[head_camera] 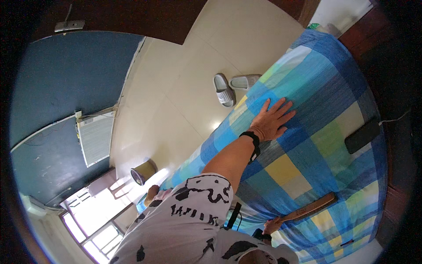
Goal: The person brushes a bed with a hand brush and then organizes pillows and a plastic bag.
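Observation:
My left hand [272, 120] lies palm down with its fingers spread on a blue, green and yellow checked bed sheet [324, 135]. A black band circles that wrist. Lower in the view, my right hand [272, 226] grips the handle end of a long wooden brush [310, 209]. The brush's body rests on or just over the sheet; its bristle side is mostly hidden. Part of my right forearm is hidden behind my patterned shirt.
A dark pillow-like or flat black object [362, 136] with a white cable lies near the bed's far edge. Grey slippers [225, 90] and a bucket [143, 172] stand on the tiled floor. A small dark reddish item [347, 243] lies on the sheet.

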Motion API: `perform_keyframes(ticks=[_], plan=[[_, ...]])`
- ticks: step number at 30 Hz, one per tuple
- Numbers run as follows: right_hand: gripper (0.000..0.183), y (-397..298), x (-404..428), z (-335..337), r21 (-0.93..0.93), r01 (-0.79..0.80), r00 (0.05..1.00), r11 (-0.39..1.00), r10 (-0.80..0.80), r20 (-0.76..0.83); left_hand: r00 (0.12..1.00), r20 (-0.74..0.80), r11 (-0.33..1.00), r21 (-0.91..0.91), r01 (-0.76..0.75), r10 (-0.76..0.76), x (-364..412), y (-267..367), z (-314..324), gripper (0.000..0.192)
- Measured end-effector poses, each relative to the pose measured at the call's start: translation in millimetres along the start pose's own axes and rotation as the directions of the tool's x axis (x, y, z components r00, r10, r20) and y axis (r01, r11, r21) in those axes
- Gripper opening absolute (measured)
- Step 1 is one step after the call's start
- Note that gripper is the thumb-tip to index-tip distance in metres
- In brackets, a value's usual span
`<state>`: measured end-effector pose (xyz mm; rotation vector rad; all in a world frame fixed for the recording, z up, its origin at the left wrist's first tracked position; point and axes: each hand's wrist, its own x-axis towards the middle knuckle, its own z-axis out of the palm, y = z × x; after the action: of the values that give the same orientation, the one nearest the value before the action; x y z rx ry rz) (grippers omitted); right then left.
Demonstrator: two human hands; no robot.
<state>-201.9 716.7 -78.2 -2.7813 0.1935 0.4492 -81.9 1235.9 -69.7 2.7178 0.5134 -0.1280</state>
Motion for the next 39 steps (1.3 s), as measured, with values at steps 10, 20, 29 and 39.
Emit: perform_keyframes(ticks=[10,20,29,39], plan=[[0.026,141.2,23.8,24.1,0.187,-0.185,0.774,0.965,0.025,0.633,0.996,0.084,0.999,0.038,0.037,-0.040,9.0,7.1,5.2,0.059],[0.024,40.8,32.6,-16.2,0.280,-0.662,0.542,0.695,0.186,0.819,0.982,0.132,0.984,0.134,0.116,-0.133,-4.3,5.9,4.2,0.057],[0.033,38.8,23.0,-11.7,0.235,-0.623,0.608,0.746,0.274,0.745,0.998,0.041,0.992,0.118,0.037,-0.042,4.5,13.4,9.2,0.059],[0.034,24.7,-3.9,13.7,0.136,-0.494,0.837,0.859,0.427,0.341,0.997,-0.045,0.987,0.152,-0.050,0.057,3.7,9.3,17.2,0.060]])
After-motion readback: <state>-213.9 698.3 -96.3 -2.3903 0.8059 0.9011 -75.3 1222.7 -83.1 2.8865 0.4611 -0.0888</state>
